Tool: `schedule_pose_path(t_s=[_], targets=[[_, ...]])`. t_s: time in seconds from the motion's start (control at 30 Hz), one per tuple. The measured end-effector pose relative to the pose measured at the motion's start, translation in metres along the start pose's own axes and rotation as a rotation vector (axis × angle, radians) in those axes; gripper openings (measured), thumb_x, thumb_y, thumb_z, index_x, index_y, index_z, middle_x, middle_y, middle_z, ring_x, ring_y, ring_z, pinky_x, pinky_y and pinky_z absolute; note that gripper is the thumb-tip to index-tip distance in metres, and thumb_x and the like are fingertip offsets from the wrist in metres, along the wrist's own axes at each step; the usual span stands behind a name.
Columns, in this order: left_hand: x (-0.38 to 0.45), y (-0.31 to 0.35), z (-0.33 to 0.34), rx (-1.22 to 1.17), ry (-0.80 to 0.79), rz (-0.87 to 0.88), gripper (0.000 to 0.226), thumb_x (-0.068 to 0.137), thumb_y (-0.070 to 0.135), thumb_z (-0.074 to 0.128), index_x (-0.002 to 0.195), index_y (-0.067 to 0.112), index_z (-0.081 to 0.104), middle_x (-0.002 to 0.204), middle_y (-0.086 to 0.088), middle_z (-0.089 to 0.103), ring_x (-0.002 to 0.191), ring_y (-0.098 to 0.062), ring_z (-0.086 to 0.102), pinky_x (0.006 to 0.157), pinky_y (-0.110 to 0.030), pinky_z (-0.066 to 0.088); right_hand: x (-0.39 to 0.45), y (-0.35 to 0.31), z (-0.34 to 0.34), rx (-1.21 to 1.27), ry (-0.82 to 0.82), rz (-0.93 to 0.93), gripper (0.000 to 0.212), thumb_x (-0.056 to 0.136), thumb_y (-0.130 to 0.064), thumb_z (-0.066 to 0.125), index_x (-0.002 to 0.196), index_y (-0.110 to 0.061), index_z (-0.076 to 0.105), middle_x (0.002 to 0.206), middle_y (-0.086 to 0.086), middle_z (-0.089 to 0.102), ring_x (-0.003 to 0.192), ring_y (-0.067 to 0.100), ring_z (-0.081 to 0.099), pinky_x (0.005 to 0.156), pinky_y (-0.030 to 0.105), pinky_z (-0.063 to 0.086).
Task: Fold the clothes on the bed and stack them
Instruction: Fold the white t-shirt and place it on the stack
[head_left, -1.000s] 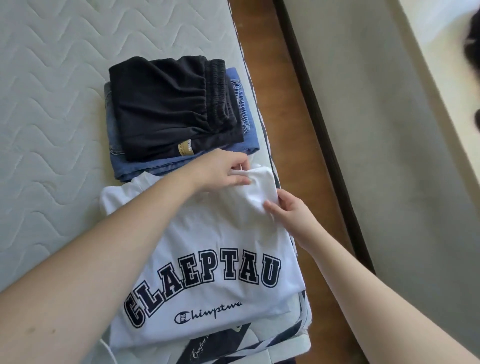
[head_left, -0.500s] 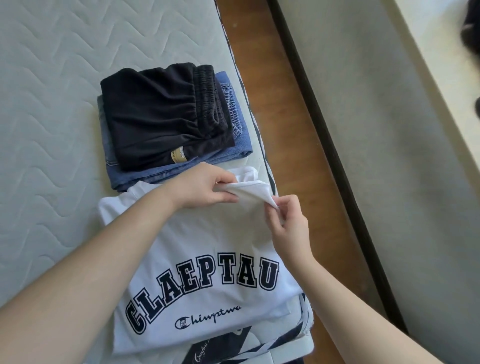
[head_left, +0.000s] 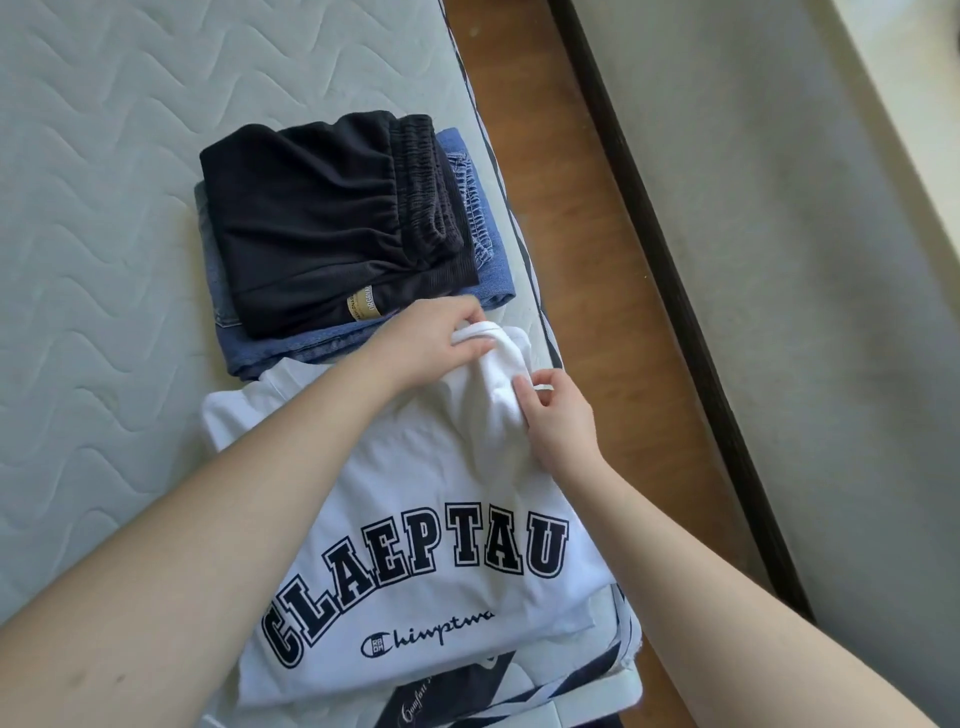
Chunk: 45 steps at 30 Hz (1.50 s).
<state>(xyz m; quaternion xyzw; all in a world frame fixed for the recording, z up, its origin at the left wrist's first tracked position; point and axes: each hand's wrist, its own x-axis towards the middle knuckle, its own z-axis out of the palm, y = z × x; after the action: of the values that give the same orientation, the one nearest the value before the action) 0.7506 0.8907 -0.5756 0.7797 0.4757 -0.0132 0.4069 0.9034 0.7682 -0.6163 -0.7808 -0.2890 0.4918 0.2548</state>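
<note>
A brown wooden floor strip (head_left: 582, 291) runs beside a dark baseboard (head_left: 670, 291) (wall (head_left: 805, 312) grey-green).

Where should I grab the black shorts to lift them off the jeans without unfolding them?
Probably best from the left: slide fingers under the black shorts' smooth folded edge. The bunched elastic waistband lies on the right, and the jeans stick out below, so avoid pinching them too.

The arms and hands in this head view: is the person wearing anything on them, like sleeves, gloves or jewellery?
Nothing is worn on what shows. The left hand and right hand are bare, with no gloves, rings, watch or bracelets visible. Both forearms are bare up to the frame's lower edge, so no sleeve shows. The fingernails that show look short.
</note>
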Motion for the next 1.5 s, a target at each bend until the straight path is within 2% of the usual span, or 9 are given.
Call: schedule_pose_path(t_s=[0.13, 0.27, 0.4, 0.73, 0.93, 1.1, 1.2, 1.37, 1.5], targets=[[0.02, 0.005, 0.004, 0.014, -0.216, 0.06, 0.061, 0.081, 0.033, 0.077, 0.135, 0.036, 0.049, 0.116, 0.016, 0.055, 0.107, -0.003, 0.051, 0.088, -0.02, 0.035, 0.005, 0.007, -0.014, -0.167, 0.047, 0.014, 0.027, 0.089, -0.057, 0.054, 0.085, -0.031, 0.059, 0.075, -0.014, 0.066, 0.068, -0.003, 0.058, 0.054, 0.019, 0.037], [0.041, 0.014, 0.002, 0.226, -0.347, 0.118, 0.04, 0.079, 0.029, 0.077, 0.117, 0.036, 0.064, 0.106, 0.015, 0.06, 0.099, -0.007, 0.052, 0.088, -0.027, 0.043, -0.013, 0.033, -0.041, -0.2, -0.145, -0.045, 0.032, 0.091, -0.056, 0.054, 0.079, -0.026, 0.062, 0.066, -0.016, 0.06, 0.06, -0.004, 0.052, 0.052, 0.012, 0.035], [0.053, 0.021, 0.009, 0.341, -0.226, 0.147, 0.008, 0.085, 0.028, 0.069, 0.087, 0.022, 0.064, 0.085, 0.003, 0.063, 0.089, -0.022, 0.058, 0.073, -0.034, 0.042, -0.038, 0.07, -0.062, -0.359, -0.287, -0.025, 0.039, 0.081, -0.057, 0.069, 0.081, -0.018, 0.063, 0.066, -0.011, 0.057, 0.057, 0.0, 0.046, 0.054, 0.018, 0.035], [0.055, 0.019, 0.028, 0.183, -0.228, 0.039, 0.026, 0.087, 0.035, 0.068, 0.112, 0.029, 0.062, 0.106, 0.01, 0.056, 0.1, -0.012, 0.051, 0.084, -0.028, 0.041, -0.077, 0.115, -0.07, -0.397, -0.293, 0.113, 0.043, 0.074, -0.059, 0.074, 0.09, -0.03, 0.047, 0.071, -0.006, 0.052, 0.058, 0.007, 0.045, 0.053, 0.023, 0.036], [0.057, 0.023, 0.029, 0.176, -0.058, -0.03, 0.024, 0.088, 0.043, 0.066, 0.098, 0.022, 0.071, 0.089, 0.001, 0.064, 0.088, -0.018, 0.055, 0.071, -0.028, 0.036, -0.108, 0.123, -0.068, -0.179, -0.037, 0.045, 0.024, 0.082, -0.048, 0.073, 0.093, -0.039, 0.053, 0.074, 0.003, 0.058, 0.06, 0.011, 0.05, 0.057, 0.029, 0.046], [0.056, 0.024, 0.047, 0.186, -0.004, -0.109, 0.024, 0.091, 0.041, 0.063, 0.097, 0.019, 0.069, 0.099, -0.005, 0.067, 0.101, -0.028, 0.058, 0.082, -0.035, 0.045, -0.124, 0.14, -0.068, -0.185, 0.095, 0.2, 0.014, 0.088, -0.049, 0.064, 0.088, -0.037, 0.057, 0.081, -0.01, 0.064, 0.082, 0.009, 0.06, 0.078, 0.035, 0.047], [0.056, 0.025, 0.062, 0.218, 0.065, -0.193, 0.023, 0.09, 0.044, 0.061, 0.1, 0.024, 0.064, 0.107, -0.003, 0.067, 0.109, -0.028, 0.055, 0.091, -0.038, 0.035, -0.126, 0.146, -0.067, -0.322, 0.084, 0.3, 0.024, 0.087, -0.055, 0.062, 0.079, -0.033, 0.057, 0.076, -0.014, 0.065, 0.077, 0.005, 0.059, 0.086, 0.037, 0.038], [0.056, 0.027, 0.073, 0.354, 0.166, -0.221, 0.03, 0.095, 0.05, 0.051, 0.101, 0.025, 0.067, 0.104, -0.005, 0.066, 0.112, -0.027, 0.05, 0.09, -0.038, 0.029, -0.115, 0.142, -0.071, -0.223, -0.005, 0.424, 0.018, 0.082, -0.045, 0.068, 0.085, -0.029, 0.06, 0.083, -0.008, 0.066, 0.077, 0.011, 0.061, 0.081, 0.039, 0.051], [0.057, 0.032, 0.071, 0.018, 0.197, -0.203, 0.014, 0.093, 0.037, 0.06, 0.097, 0.027, 0.068, 0.093, 0.004, 0.068, 0.103, -0.021, 0.059, 0.09, -0.034, 0.038, -0.117, 0.131, -0.068, 0.169, 0.174, 0.422, 0.026, 0.084, -0.032, 0.073, 0.105, -0.026, 0.059, 0.102, -0.009, 0.063, 0.089, 0.006, 0.059, 0.069, 0.026, 0.045]])
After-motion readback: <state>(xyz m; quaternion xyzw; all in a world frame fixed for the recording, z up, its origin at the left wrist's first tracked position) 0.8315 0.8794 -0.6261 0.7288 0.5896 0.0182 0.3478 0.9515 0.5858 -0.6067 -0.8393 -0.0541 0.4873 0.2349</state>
